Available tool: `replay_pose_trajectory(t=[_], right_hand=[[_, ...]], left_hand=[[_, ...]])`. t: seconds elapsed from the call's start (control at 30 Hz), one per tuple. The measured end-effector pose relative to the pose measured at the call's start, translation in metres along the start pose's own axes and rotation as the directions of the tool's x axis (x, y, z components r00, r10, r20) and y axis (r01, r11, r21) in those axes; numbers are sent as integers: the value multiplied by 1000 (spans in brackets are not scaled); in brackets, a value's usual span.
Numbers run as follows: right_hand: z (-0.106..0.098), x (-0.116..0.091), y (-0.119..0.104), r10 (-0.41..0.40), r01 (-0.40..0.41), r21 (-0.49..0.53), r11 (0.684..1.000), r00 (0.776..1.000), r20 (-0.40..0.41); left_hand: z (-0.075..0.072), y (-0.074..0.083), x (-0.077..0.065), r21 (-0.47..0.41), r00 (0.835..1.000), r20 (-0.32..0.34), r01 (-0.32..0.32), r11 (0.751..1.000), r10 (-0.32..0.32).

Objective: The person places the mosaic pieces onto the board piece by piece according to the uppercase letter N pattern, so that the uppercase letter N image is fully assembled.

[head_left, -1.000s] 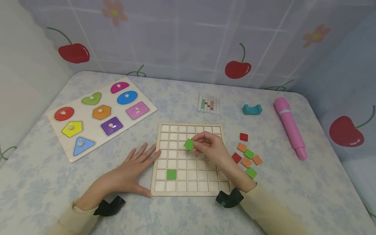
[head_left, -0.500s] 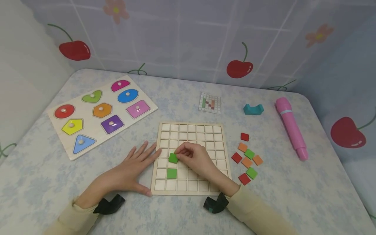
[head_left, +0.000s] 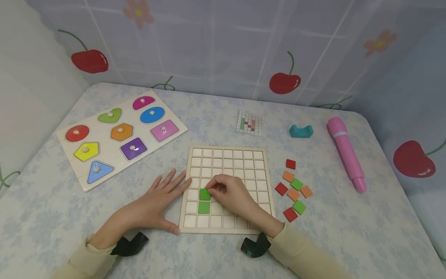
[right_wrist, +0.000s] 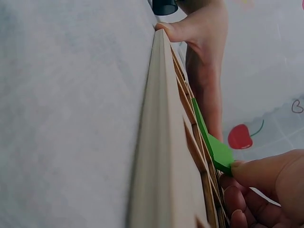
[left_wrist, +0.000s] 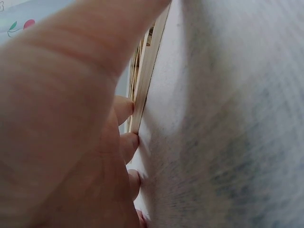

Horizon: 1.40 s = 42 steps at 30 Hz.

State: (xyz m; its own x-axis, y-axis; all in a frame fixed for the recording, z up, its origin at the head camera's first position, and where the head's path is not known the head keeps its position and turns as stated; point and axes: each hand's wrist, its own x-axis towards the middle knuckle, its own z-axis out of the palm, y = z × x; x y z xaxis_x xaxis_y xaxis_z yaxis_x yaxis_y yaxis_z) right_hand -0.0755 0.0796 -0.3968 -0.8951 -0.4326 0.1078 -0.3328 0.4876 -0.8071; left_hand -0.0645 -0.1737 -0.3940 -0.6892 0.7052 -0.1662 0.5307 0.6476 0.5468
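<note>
A wooden grid board [head_left: 226, 231] lies on the table in the head view. My right hand [head_left: 231, 193] pinches a green square tile [head_left: 204, 194] by its edge between thumb and finger, over a cell in the board's second column. In the right wrist view this tile [right_wrist: 220, 153] is tilted, its raised side at the fingertips. Directly below that cell, another green tile [head_left: 204, 207] sits flat. My left hand [head_left: 150, 209] lies with straight, spread fingers, its fingertips and thumb touching the board's left edge; the left wrist view shows its fingers against the wooden side.
Several red, orange and green tiles [head_left: 293, 193] lie loose right of the board. Behind it is a small patterned grid card [head_left: 249, 123]. A knobbed shape puzzle [head_left: 141, 130] stands back left. A teal U-shaped piece [head_left: 301, 131] and a pink wand-like toy [head_left: 346, 153] lie right.
My right hand has carried the green tile left and toward me, from above the board's upper middle down to the cell behind the other green tile. The left hand has stayed put.
</note>
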Motion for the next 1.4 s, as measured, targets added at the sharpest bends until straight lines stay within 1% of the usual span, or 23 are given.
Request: replay_pose_trajectory(t=[0.17,0.4,0.53,0.6,0.73,0.8,0.87,0.97,1.03,1.1,1.13,1.17,1.23,1.3,1.33,1.37,1.4], right_hand=[[1,-2,-1,0,0,-12,1000,1000,-1],[2,-1,-1,-50,47,-64,997,998,-49],[0,-1,-3,-56,51,-87,995,997,-61],[-1,-1,-2,-55,50,-84,995,997,-60],[-6,-1,-3,-40,40,-20,999,999,-31],[-15,-2,-5,-33,33,24,999,999,-15],[-29,-5,-6,-33,33,51,998,999,-14],[-60,-15,0,-23,27,69,997,998,-54],[-82,-27,10,4,2,62,998,994,-108],[-102,-41,24,54,-43,65,997,984,-172],[-112,-49,30,105,-93,68,993,973,-207],[-120,-56,38,159,-146,70,987,957,-243],[-133,-71,52,262,-253,69,965,916,-303],[-142,-84,64,359,-361,60,931,869,-341],[-145,-89,68,394,-403,49,914,849,-352],[-148,-94,73,408,-425,33,904,839,-360],[-150,-97,77,416,-441,13,897,834,-362]], left_hand=[[1,0,-1,-2,1000,-2,-5,1000,5],[1,0,0,8,1000,-6,-7,1000,7],[-1,1,2,11,1000,-4,-14,1000,14],[-2,1,3,13,1000,-2,-13,1000,13],[-1,1,3,1,1000,5,-7,1000,7],[0,1,2,-6,1000,7,-1,1000,1],[0,2,1,-8,1000,6,3,1000,-3],[1,1,0,-11,1000,-5,2,1000,-2],[1,1,0,-12,1000,-9,0,1000,0],[1,0,-1,-19,1000,-9,-5,1000,4],[1,0,-1,-23,1000,-8,-5,1000,5],[1,-1,-1,-24,1000,-6,-6,1000,6],[1,-1,-2,-28,1000,-5,-8,1000,8],[1,-1,-2,-28,1000,-8,-12,1000,12],[2,-1,-1,-27,1000,-9,-13,1000,13],[2,-1,-1,-25,1000,-11,-15,1000,15],[2,-1,0,-25,1000,-13,-18,1000,17]])
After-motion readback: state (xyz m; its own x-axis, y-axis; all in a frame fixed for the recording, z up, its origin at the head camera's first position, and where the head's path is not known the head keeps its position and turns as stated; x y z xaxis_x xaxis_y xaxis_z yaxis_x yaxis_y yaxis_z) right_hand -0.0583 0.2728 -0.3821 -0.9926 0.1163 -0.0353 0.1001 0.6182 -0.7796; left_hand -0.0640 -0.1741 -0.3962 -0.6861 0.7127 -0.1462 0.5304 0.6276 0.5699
